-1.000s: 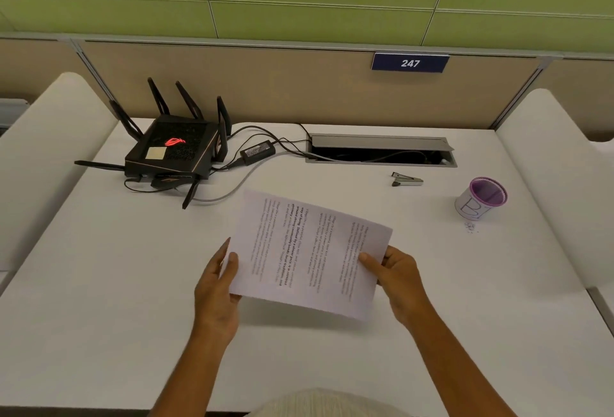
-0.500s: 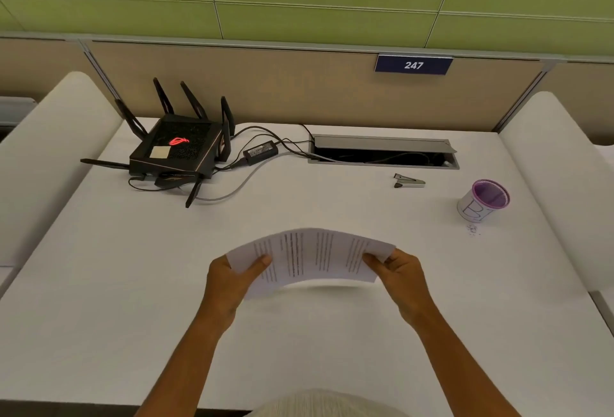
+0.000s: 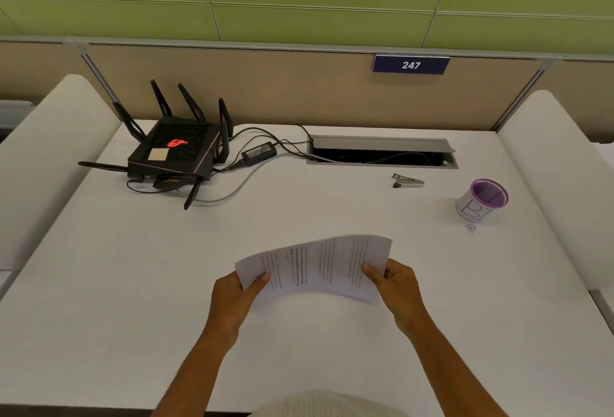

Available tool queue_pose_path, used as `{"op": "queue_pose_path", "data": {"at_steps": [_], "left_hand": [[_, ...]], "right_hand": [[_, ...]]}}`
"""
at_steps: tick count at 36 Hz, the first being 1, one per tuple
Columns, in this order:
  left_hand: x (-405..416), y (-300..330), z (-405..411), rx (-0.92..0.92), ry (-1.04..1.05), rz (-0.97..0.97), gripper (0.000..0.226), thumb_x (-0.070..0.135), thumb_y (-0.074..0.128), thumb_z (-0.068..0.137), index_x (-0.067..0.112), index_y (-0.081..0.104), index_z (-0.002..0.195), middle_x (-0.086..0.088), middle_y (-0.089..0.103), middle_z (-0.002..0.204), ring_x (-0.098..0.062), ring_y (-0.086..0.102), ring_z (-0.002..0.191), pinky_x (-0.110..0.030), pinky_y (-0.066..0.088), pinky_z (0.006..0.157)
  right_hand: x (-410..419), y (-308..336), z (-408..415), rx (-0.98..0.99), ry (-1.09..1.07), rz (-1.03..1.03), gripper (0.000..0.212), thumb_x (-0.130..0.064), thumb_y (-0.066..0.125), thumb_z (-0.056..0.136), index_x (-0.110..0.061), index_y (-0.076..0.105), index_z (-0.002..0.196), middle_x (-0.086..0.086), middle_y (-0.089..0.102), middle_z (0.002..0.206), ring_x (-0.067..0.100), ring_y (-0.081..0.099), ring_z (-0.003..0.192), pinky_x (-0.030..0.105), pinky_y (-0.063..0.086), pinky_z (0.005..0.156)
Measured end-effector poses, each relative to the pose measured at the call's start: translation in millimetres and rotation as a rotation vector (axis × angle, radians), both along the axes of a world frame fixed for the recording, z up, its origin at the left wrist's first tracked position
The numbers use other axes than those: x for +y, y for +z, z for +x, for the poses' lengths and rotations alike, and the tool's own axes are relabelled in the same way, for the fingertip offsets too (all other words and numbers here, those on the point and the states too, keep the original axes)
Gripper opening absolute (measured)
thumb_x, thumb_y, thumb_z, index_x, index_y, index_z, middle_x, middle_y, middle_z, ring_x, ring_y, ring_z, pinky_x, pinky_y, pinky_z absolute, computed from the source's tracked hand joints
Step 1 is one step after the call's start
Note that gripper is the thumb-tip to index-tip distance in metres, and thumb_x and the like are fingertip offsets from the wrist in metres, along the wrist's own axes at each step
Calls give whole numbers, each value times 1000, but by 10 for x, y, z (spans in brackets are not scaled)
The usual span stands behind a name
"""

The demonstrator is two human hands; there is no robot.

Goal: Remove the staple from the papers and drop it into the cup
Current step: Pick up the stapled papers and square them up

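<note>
Head view: a paper cup (image 3: 482,199) with a purple rim and purple inside stands upright at the right of the white desk (image 3: 133,283); its contents cannot be made out. A few tiny dark specks (image 3: 472,229) lie on the desk just in front of it. The papers (image 3: 315,267) are held up off the desk near the front middle, bowed upward. The left hand (image 3: 234,300) pinches their left edge, thumb on top and fingers curled beneath; the right hand (image 3: 397,288) pinches the right edge the same way. The staple itself is too small to see. A staple remover (image 3: 408,181) lies between the cup and an open cable tray (image 3: 382,152). The cup bears a handwritten "B"; a blue plate (image 3: 411,65) on the partition reads "247". Print on the papers is illegible.
</note>
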State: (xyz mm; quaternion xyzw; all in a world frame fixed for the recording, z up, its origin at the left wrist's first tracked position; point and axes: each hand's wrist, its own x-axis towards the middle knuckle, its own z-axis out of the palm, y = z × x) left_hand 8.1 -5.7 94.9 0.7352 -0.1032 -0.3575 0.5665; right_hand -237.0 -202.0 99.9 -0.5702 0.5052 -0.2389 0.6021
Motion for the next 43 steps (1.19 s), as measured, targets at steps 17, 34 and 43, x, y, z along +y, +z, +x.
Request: {"op": "queue_pose_path", "data": {"at_steps": [17,34,43], "left_hand": [[21,13,-68,-135,-84,-37,67,31,83,92,44,51,151,18,62,150,-11,53,139,-31,39,117],[-682,324,-373,-12,-297,-87,15,37,64,107,38,76,115,11,84,104,-17,83,90,-27,67,72],[-835,221,-404,37,-221,-65,17,40,62,108,35,77,113,9,85,100,-19,83,86,-28,65,70]], "right_hand": [[-578,710,217,249,395,-247,9,-27,72,98,-31,80,98,-14,81,90,8,77,75,18,58,60],[-607,805,601,494,766,-421,5,-24,73,98,-22,78,98,-4,77,98,16,74,86,36,63,80],[-728,769,663,516,782,-406,11,-23,73,97,-15,79,102,3,78,98,24,74,88,43,62,82]]}}
